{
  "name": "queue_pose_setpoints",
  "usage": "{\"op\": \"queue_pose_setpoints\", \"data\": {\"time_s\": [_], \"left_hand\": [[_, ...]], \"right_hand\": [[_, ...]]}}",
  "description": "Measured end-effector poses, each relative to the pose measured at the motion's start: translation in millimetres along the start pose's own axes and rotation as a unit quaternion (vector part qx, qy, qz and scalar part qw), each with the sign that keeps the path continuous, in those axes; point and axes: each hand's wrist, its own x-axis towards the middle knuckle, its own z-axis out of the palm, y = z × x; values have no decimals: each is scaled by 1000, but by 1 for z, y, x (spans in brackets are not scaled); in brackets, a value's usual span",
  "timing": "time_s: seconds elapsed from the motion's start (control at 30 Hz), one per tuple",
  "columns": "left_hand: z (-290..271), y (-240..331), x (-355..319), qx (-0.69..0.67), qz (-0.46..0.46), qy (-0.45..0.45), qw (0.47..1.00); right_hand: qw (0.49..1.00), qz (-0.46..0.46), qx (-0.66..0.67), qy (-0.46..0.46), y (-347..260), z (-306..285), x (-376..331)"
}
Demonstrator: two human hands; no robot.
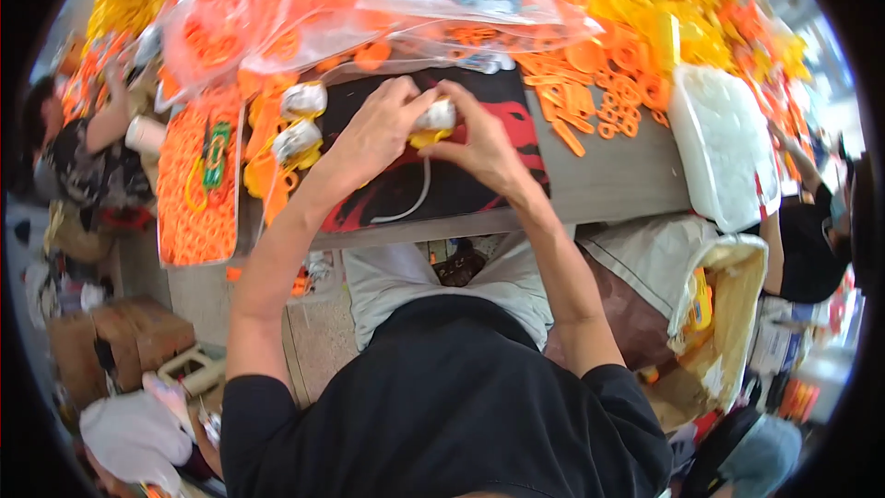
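Observation:
Over the dark mat (489, 186) with red patterns, a small white-and-yellow part (435, 116) sits between my two hands. My right hand (481, 140) curves its thumb and fingers around the part's right side. Fingers of my left hand (380, 124) are bent against its upper left. A thin white tube or cord (419, 198) hangs below it and curls onto the mat. To the left of my left hand, two similar white-and-yellow parts (297, 142) rest beside orange pieces (263, 175).
At left lies a tray of orange rings (194, 231) with a green item (216, 155) on top. Orange pieces (613, 92) and a white tub (724, 143) occupy the right. Plastic bags (313, 0) line the back. An open sack (728, 314) stands lower right. People work on both sides.

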Motion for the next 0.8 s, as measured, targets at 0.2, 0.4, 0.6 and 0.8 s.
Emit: {"op": "queue_pose_setpoints", "data": {"time_s": [0.2,0.4,0.6,0.8], "left_hand": [[21,-1,-25,-204,-172,90,959],[57,16,5,-156,-161,224,948],[49,5,-15,-124,-187,285,932],[60,1,-21,-29,-139,183,973]], "right_hand": [[967,-32,-196,162,2,-48,-50],[845,127,-445,267,65,-155,-65],[923,97,-288,235,42,-133,-62],[992,-26,-82,88,-14,-11,-51]]}}
